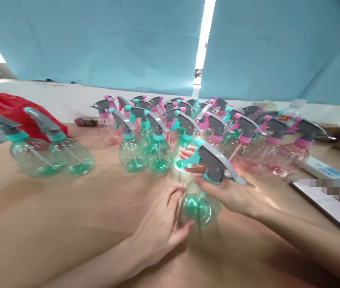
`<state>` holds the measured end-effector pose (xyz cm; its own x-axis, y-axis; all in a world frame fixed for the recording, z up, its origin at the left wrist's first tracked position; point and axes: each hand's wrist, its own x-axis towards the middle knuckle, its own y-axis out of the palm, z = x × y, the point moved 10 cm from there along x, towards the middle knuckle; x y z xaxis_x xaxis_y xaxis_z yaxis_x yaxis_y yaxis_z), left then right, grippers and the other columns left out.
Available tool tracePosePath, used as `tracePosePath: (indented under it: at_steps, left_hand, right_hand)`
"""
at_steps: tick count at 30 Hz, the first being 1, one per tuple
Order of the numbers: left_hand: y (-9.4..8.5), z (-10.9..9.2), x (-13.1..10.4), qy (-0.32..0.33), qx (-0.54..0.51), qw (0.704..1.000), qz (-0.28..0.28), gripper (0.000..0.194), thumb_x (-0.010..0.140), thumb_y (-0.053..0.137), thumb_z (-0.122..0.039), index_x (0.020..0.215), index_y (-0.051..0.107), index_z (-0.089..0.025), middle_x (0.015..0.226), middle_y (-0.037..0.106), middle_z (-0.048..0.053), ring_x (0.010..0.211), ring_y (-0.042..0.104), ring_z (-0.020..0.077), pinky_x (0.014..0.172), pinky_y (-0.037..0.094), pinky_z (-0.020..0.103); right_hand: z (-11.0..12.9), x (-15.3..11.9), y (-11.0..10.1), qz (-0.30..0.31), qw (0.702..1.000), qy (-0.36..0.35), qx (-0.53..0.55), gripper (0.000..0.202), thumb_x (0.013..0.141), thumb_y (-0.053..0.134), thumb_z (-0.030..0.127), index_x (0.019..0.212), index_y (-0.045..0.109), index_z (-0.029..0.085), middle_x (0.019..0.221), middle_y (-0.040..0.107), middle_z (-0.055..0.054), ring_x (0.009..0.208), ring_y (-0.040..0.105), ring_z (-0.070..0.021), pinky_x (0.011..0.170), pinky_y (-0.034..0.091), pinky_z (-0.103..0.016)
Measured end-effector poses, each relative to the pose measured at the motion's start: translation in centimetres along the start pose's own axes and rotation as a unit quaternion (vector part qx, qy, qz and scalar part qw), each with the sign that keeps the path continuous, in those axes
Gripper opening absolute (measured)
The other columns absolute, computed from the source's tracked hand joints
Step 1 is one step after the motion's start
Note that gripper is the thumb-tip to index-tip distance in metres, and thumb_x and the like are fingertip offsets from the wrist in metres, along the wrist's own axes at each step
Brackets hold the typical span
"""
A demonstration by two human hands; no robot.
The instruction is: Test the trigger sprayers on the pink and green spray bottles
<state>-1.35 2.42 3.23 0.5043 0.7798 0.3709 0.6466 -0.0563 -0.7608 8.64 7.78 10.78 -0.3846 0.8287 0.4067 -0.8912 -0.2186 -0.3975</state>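
Observation:
A green spray bottle [198, 208] with a grey and turquoise trigger head is between my two hands, tilted with its base toward me. My left hand [163, 228] grips the lower left side of the bottle, thumb and fingers around it. Around the neck and upper body, my right hand [224, 192] holds from the right, its fingers partly hidden behind the trigger head. Just beyond stand green bottles with turquoise collars, the nearest one [159, 158] among them.
Several pink-collared bottles [242, 148] stand behind and to the right. Two green bottles [75, 158] are at the left by a red plastic bag [16, 110]. A white flat item with a dark edge [326, 204] lies on the brown table [67, 224] at the right.

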Motion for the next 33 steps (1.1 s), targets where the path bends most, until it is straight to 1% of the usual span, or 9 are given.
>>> tracePosePath:
  at_steps: [5, 10, 14, 17, 20, 23, 26, 28, 33]
  left_hand:
    - [-3.3, 1.3, -3.3, -0.048, 0.017, 0.998, -0.043, 0.072, 0.086, 0.063, -0.032, 0.145, 0.021, -0.025, 0.140, 0.040, 0.013, 0.128, 0.043, 0.0323, 0.103, 0.042, 0.049]
    - [-8.4, 1.7, -6.3, -0.096, 0.080, 0.980, -0.151, 0.070, 0.083, 0.065, -0.038, 0.141, 0.028, -0.028, 0.133, 0.050, 0.010, 0.121, 0.051, 0.0329, 0.098, 0.045, 0.050]
    - [-11.9, 2.7, -8.1, -0.130, 0.136, 0.957, -0.219, 0.056, 0.084, 0.065, -0.044, 0.132, 0.040, -0.031, 0.120, 0.059, 0.007, 0.110, 0.058, 0.0317, 0.090, 0.050, 0.049]
    - [-13.4, 3.8, -8.8, -0.147, 0.160, 0.952, -0.216, 0.050, 0.086, 0.064, -0.043, 0.130, 0.043, -0.033, 0.119, 0.060, 0.006, 0.109, 0.058, 0.0325, 0.092, 0.048, 0.053]
    - [-14.8, 4.1, -8.8, -0.112, 0.177, 0.955, -0.209, 0.043, 0.088, 0.061, -0.042, 0.127, 0.045, -0.034, 0.120, 0.059, 0.005, 0.113, 0.055, 0.0328, 0.095, 0.045, 0.052]
    - [-16.5, 5.3, -8.8, -0.127, 0.237, 0.940, -0.211, 0.044, 0.089, 0.059, -0.047, 0.126, 0.044, -0.029, 0.119, 0.058, 0.007, 0.110, 0.056, 0.0325, 0.091, 0.046, 0.050]
    - [-18.1, 6.7, -8.2, -0.146, 0.317, 0.914, -0.206, 0.044, 0.089, 0.055, -0.057, 0.115, 0.052, -0.022, 0.107, 0.060, 0.010, 0.103, 0.058, 0.0346, 0.087, 0.047, 0.050]
    - [-18.9, 7.9, -7.3, -0.155, 0.324, 0.913, -0.196, 0.043, 0.090, 0.056, -0.055, 0.113, 0.054, -0.020, 0.106, 0.061, 0.010, 0.102, 0.059, 0.0343, 0.088, 0.046, 0.049]
    - [-20.1, 9.7, -4.9, -0.181, 0.374, 0.897, -0.151, 0.037, 0.093, 0.057, -0.046, 0.114, 0.053, -0.015, 0.106, 0.065, 0.011, 0.103, 0.059, 0.0352, 0.085, 0.045, 0.046]
  right_hand:
    - [1.9, 1.4, 5.4, 0.013, 0.999, -0.046, 0.025, 0.044, 0.081, 0.057, 0.030, 0.124, 0.056, 0.027, 0.097, 0.069, -0.006, 0.089, 0.067, -0.0244, 0.074, 0.057, -0.040]
    - [3.3, 3.0, 11.2, 0.045, 0.995, -0.050, 0.079, 0.046, 0.079, 0.065, 0.042, 0.120, 0.053, 0.025, 0.092, 0.063, -0.002, 0.063, 0.058, -0.0133, 0.064, 0.053, -0.031]
    - [5.2, 4.6, 14.6, 0.074, 0.989, -0.068, 0.111, 0.051, 0.073, 0.072, 0.041, 0.117, 0.053, 0.024, 0.090, 0.060, 0.000, 0.071, 0.056, -0.0125, 0.068, 0.051, -0.029]
    - [6.4, 5.8, 15.9, 0.103, 0.987, -0.106, 0.070, 0.051, 0.069, 0.077, 0.044, 0.109, 0.055, 0.021, 0.092, 0.060, -0.001, 0.075, 0.057, -0.0146, 0.071, 0.051, -0.031]
    - [7.7, 6.3, 16.1, 0.139, 0.974, -0.179, -0.012, 0.059, 0.066, 0.078, 0.049, 0.112, 0.054, 0.021, 0.108, 0.062, -0.007, 0.097, 0.059, -0.0215, 0.086, 0.049, -0.038]
    - [8.3, 7.0, 14.6, 0.140, 0.965, -0.203, -0.088, 0.073, 0.066, 0.078, 0.053, 0.124, 0.050, 0.020, 0.129, 0.055, -0.011, 0.119, 0.052, -0.0253, 0.100, 0.042, -0.042]
    - [9.3, 8.1, 12.0, 0.098, 0.955, -0.234, -0.154, 0.050, 0.077, 0.070, 0.051, 0.114, 0.058, 0.019, 0.118, 0.061, -0.010, 0.114, 0.055, -0.0226, 0.097, 0.043, -0.037]
    - [10.0, 9.2, 10.4, 0.049, 0.941, -0.260, -0.210, 0.034, 0.083, 0.065, 0.045, 0.105, 0.061, 0.019, 0.108, 0.064, -0.009, 0.105, 0.058, -0.0222, 0.088, 0.046, -0.035]
    - [9.8, 12.2, 9.0, -0.011, 0.910, -0.271, -0.313, 0.028, 0.085, 0.061, 0.027, 0.109, 0.059, 0.012, 0.113, 0.063, -0.014, 0.102, 0.058, -0.0253, 0.085, 0.045, -0.037]
